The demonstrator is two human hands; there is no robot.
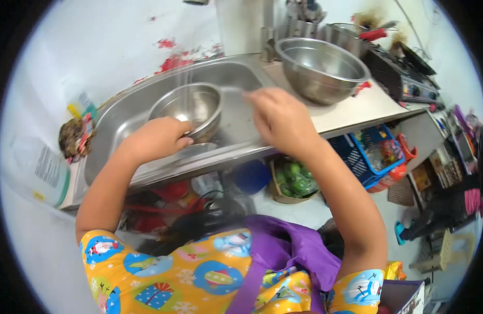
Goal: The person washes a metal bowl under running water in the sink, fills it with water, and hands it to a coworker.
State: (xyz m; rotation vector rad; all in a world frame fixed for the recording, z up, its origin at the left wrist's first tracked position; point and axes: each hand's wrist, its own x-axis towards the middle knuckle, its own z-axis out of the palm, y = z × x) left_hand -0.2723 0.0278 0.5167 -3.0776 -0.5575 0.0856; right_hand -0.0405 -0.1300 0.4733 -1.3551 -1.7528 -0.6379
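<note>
A small steel bowl (202, 99) is tilted in the left part of the steel sink (236, 112), with a stream of water falling into it. My left hand (160, 138) grips the bowl's near rim, thumb outside and fingers over the edge. To the right, my right hand (278, 118) hovers over the sink's front edge, its fingers curled and blurred; whether they hold anything is hidden. A larger steel bowl (325, 68) rests on the counter (330, 115) right of the sink.
A stove (408, 78), a pot (346, 39) and a utensil holder (304, 27) stand at the back right. A white jug (40, 170) is left of the sink. Below are a blue basket (364, 157) and a box of green produce (293, 180).
</note>
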